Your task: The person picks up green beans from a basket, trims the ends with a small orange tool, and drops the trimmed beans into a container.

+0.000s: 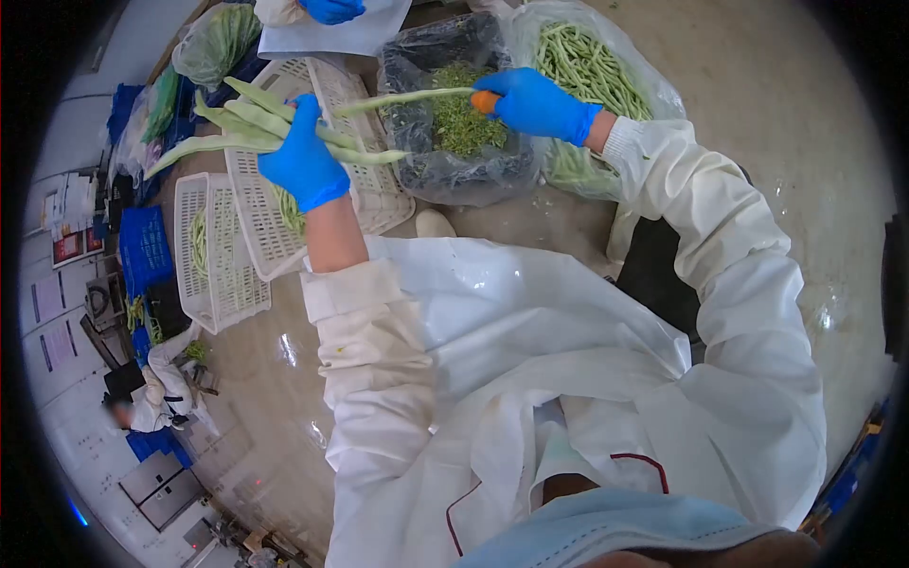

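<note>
My left hand point(308, 161), in a blue glove, is closed around several long, flat green beans point(248, 123) that fan out to the left and poke out to the right. Gloved in blue too, my right hand point(542, 104) is closed on a small orange object point(486, 101), perhaps a tool's handle; my fingers hide the rest of it. One single flat bean point(407, 97) stretches leftward from the right fingertips toward the left hand. Both hands are above a white perforated crate point(260, 213) and a black bin lined with clear plastic point(402, 175), which holds green trimmings point(464, 123).
A clear bag of thin green beans point(582, 66) stands right of the bin. A second white crate point(194, 293) with beans sits at left. Bagged vegetables point(216, 43) lie at upper left. A co-worker's blue glove point(331, 9) shows at the top; another person point(161, 393) is lower left.
</note>
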A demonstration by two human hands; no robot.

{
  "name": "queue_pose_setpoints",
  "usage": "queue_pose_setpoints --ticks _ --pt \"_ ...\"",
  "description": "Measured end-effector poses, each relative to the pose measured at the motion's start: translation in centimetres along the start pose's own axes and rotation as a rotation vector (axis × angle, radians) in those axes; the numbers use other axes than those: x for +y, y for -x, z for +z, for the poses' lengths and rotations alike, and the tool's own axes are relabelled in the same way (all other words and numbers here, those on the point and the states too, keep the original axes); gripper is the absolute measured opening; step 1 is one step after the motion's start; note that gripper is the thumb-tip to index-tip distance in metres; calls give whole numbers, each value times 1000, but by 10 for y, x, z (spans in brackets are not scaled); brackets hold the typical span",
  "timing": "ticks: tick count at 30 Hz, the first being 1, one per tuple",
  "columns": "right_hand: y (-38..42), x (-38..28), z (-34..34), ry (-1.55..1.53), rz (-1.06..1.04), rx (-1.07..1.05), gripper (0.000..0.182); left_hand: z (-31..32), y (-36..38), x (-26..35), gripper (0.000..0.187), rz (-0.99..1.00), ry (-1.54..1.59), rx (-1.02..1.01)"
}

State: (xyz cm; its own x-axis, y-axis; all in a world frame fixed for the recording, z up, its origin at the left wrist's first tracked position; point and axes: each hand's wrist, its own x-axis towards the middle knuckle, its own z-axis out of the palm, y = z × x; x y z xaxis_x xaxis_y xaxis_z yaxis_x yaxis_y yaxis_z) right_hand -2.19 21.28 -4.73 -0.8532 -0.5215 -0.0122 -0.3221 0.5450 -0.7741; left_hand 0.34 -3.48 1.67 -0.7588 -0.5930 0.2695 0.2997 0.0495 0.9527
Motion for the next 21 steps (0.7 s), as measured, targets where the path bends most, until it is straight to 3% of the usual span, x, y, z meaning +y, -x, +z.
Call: queue_pose_setpoints --ticks 1,2,6,9,11,14,17,21 --pt "0 7 -1 163 -75 72 28 -2 -1 2 25 69 -128 17" --pt "-1 13 0 326 -148 146 27 -1 3 1 24 39 -165 -128" --pt "3 1 3 423 -319 104 25 23 43 -17 28 -47 -361 -660" --pt "9 -16 -1 337 -365 83 22 34 51 -28 35 15 -623 -730" --pt "12 -22 -5 279 -369 98 20 32 47 -20 36 -81 -659 -738" --pt "6 -15 -17 511 -554 182 22 28 42 -21 34 -132 -673 -735" --pt "10 -22 -21 735 -582 210 24 25 42 -29 33 -80 -734 -739" --pt "11 -20 -20 810 -648 212 17 24 42 -31 37 -63 -790 -789"
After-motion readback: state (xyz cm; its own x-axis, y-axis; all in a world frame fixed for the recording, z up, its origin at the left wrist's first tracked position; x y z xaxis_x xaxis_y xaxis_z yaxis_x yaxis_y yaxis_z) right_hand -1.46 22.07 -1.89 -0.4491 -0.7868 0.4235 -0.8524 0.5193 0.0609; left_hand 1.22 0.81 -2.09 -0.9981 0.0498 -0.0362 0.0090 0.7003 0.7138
